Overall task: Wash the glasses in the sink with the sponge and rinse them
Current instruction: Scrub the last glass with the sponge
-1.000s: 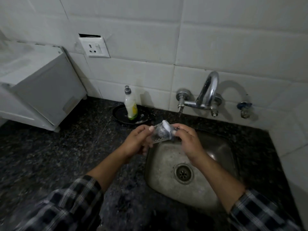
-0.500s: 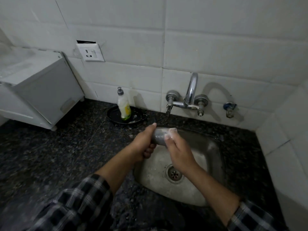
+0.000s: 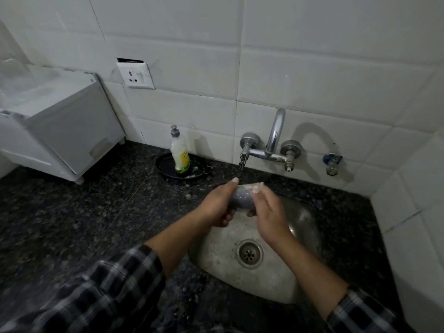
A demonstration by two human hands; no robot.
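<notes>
Left hand: the left hand [image 3: 217, 205] is curled around one clear drinking glass [image 3: 241, 197], thumb on top, holding it on its side above the rear left of the round steel sink [image 3: 240, 272].
Right hand: the right hand [image 3: 270, 217] is cupped over the glass's open end, fingers partly bent and touching it; something pale and sudsy at the fingertips may be the sponge, but I cannot tell.
Change: since a second ago the glass sits lower and flatter, and the white sponge that showed at its mouth is mostly hidden.
Count: one glass, one chrome wall tap [image 3: 271, 145], one yellow dish-soap bottle [image 3: 179, 152] standing on one black dish [image 3: 165, 168], two hands.
</notes>
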